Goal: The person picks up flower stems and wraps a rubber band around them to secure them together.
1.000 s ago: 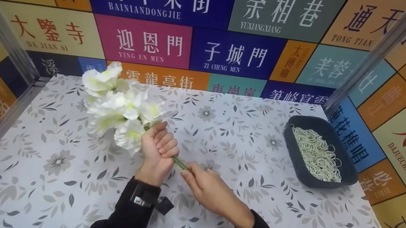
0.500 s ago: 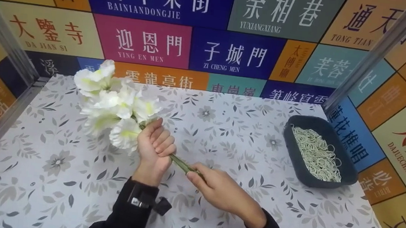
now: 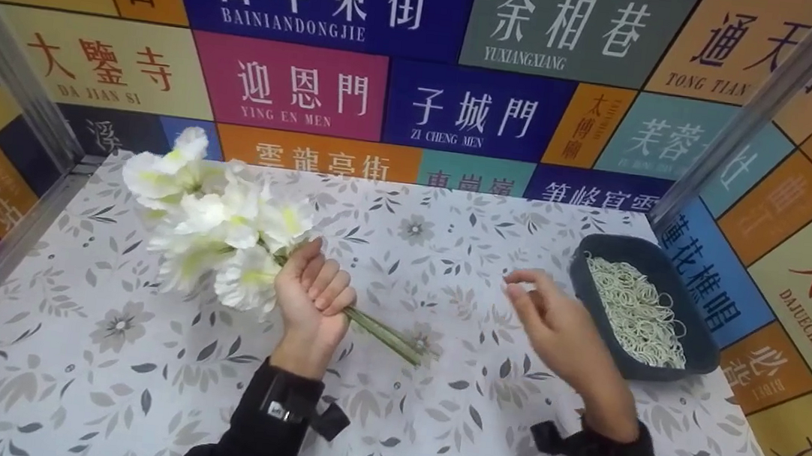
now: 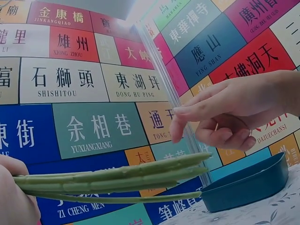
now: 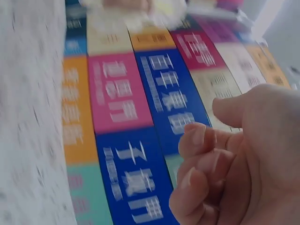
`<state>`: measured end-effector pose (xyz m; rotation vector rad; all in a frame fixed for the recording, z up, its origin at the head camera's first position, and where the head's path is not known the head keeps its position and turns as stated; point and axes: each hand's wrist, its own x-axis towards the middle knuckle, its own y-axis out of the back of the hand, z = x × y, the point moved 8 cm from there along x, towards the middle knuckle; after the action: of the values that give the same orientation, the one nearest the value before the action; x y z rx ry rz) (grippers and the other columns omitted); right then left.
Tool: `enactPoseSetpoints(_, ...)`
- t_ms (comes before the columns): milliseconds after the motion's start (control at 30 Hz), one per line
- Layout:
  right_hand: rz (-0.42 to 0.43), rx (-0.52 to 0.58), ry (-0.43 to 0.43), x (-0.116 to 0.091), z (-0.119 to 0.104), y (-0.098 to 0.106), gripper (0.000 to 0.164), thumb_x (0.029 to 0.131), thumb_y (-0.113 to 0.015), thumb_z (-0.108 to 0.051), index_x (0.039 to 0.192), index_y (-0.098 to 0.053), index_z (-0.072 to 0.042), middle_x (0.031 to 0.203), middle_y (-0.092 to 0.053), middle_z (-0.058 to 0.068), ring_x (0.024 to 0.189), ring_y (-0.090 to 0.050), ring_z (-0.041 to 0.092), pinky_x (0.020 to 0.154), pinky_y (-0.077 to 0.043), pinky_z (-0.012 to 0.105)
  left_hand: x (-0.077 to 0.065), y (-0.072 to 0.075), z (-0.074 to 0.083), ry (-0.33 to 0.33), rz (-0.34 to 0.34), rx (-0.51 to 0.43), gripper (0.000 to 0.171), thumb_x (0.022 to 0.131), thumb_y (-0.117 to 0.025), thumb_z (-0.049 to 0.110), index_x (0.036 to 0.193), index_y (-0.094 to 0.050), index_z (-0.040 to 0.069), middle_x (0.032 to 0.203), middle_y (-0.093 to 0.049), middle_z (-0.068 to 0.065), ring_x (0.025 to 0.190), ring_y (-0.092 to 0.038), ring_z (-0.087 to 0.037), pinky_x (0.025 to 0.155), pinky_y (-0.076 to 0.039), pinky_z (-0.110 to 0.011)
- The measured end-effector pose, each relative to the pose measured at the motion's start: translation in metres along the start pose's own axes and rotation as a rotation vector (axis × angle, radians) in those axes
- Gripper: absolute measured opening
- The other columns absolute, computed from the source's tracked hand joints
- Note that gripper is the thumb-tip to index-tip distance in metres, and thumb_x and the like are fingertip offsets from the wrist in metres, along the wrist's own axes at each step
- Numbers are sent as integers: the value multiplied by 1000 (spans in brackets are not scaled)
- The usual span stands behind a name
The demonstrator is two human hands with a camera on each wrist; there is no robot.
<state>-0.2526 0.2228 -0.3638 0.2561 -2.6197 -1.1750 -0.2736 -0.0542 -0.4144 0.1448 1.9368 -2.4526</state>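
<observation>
My left hand (image 3: 315, 290) grips a bunch of green stems just below the white blossoms (image 3: 225, 224). The bouquet tilts to the upper left in the head view, and the bare stem ends (image 3: 391, 336) stick out past my little finger toward the lower right. Close up in the left wrist view, several stems (image 4: 117, 178) lie together, ending unevenly. Apart from the stems, my right hand (image 3: 565, 331) hovers beside the dark container, fingers loosely bent and thumb away from them. In the right wrist view this hand (image 5: 234, 164) has nothing visible between thumb and fingers.
The dark blue-grey container (image 3: 593, 346) at the right holds many pale, thin rings resembling rubber bands (image 3: 635, 312). A leaf-patterned white table (image 3: 133, 381) lies beneath. Printed panels (image 3: 285, 87) with metal posts (image 3: 745, 120) stand at the back and sides.
My right hand has let go of the stem ends and moved right, toward the container. The bouquet stays in my left hand, its blossoms slightly further left and lower.
</observation>
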Motion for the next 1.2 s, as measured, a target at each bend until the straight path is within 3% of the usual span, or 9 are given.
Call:
enactPoseSetpoints(167,225,-111,-135,-9,50,61,43,105,-44,-48,130,-54,-15,64,-49,2,50,-44,13,44,-38,28,1,2,2,-33,17,-23,56,103,-39,18,48,-31,18,37,-30,8,35,-16,-5,33,-14,-17)
enactPoseSetpoints(300,318,-144,-281,-17,96,87,49,103,-42,-53,131,-53,-15,74,-52,6,60,-49,18,51,-40,29,2,2,3,-34,22,-12,55,103,-41,18,49,-31,19,37,-30,8,34,-19,-5,32,-15,-17)
enactPoseSetpoints(500,214,-148,-491,-21,170,84,58,104,-34,-55,140,-44,-11,103,-56,17,86,-56,30,64,-43,34,2,4,4,-38,32,-3,55,103,-41,18,49,-31,19,37,-31,9,33,-21,-4,32,-16,-17)
enactPoseSetpoints(633,165,-185,-497,-22,200,74,49,106,-39,-43,137,-50,-7,116,-61,26,98,-59,37,71,-45,39,2,4,5,-42,36,-8,55,103,-41,18,49,-32,19,37,-31,9,32,-22,-4,31,-16,-17)
enactPoseSetpoints(800,151,-272,-463,-21,213,67,34,101,-54,-28,127,-63,-7,115,-67,23,100,-63,40,74,-47,50,2,4,4,-43,34,-19,55,103,-41,18,49,-32,19,38,-31,9,32,-22,-4,31,-17,-17)
enactPoseSetpoints(967,109,-289,-497,-21,217,64,35,97,-59,-26,127,-66,-9,120,-68,20,111,-60,43,81,-46,58,2,3,4,-47,27,-13,54,103,-41,18,50,-33,19,38,-31,9,33,-22,-4,31,-17,-17)
enactPoseSetpoints(1200,-1,-297,-569,-21,223,60,47,98,-56,-32,139,-57,-9,147,-47,29,133,-42,55,98,-39,71,2,3,5,-47,19,-7,55,103,-40,18,49,-32,19,37,-32,9,33,-21,-4,32,-15,-17)
